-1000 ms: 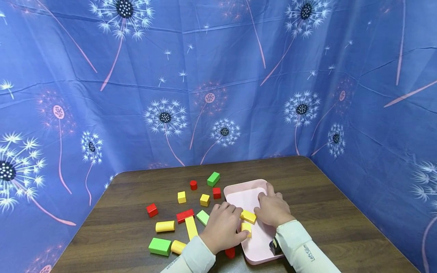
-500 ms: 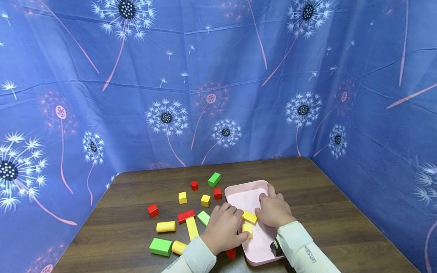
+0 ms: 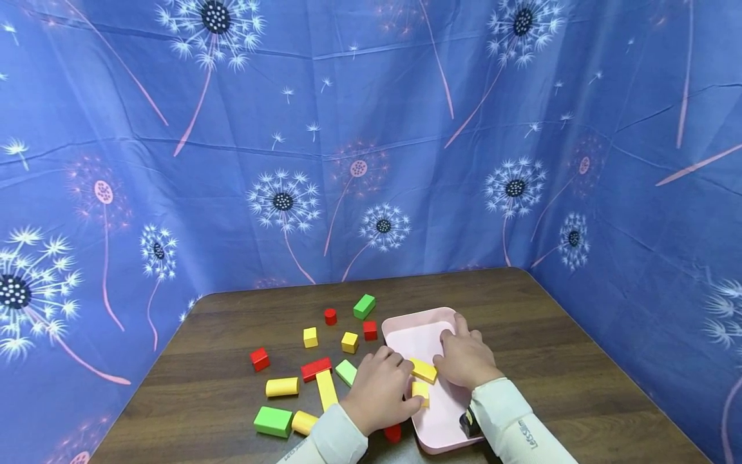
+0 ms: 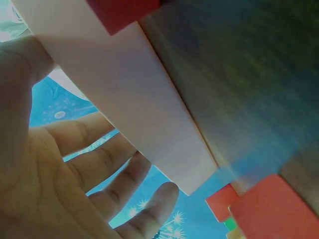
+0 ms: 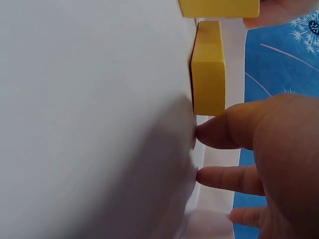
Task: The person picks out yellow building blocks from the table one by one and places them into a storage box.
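A shallow pink tray (image 3: pixel 420 322) lies on the table, holding a long yellow block (image 3: pixel 424 371) and a yellow cube (image 3: pixel 421 392). My left hand (image 3: pixel 379 392) rests over the tray's left rim, its thumb beside the yellow cube and its fingers spread. In the left wrist view the fingers (image 4: pixel 107 154) are loosely bent along the rim, gripping nothing. My right hand (image 3: pixel 466 357) reaches into the tray from the right. In the right wrist view its fingertips (image 5: pixel 212 134) touch the tray floor, with the thumb right at the end of the long yellow block (image 5: pixel 208 74).
Left of the tray several wooden blocks lie scattered, among them a green block (image 3: pixel 274 421), a yellow cylinder (image 3: pixel 282 386) and a red block (image 3: pixel 315 368). A red piece (image 3: pixel 393 433) sits beside the tray's near left side. Blue patterned cloth (image 3: pixel 348 129) hangs behind the table.
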The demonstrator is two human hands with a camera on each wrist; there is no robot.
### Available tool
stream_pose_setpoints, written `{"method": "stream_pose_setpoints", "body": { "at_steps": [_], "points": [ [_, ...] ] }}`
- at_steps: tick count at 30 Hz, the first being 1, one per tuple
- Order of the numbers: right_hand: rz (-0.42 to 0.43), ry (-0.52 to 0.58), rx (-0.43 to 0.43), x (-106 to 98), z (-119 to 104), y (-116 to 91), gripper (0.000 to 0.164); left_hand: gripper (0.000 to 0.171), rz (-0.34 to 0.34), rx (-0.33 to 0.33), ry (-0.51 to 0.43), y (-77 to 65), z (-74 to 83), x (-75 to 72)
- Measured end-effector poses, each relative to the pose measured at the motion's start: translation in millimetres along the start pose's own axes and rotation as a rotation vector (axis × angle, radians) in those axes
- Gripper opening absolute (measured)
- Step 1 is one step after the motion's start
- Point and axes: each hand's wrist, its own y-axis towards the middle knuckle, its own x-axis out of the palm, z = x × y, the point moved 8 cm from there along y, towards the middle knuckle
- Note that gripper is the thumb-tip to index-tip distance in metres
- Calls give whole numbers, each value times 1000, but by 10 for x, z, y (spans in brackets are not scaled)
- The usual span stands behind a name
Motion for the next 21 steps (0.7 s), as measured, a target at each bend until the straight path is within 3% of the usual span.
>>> {"method": "stream_pose_setpoints", "body": {
  "at_steps": [21],
  "points": [
    [-9, -1, 3, -9, 16, 11, 50, 41, -3, 9, 14, 4, 9, -11]
  ]
}}
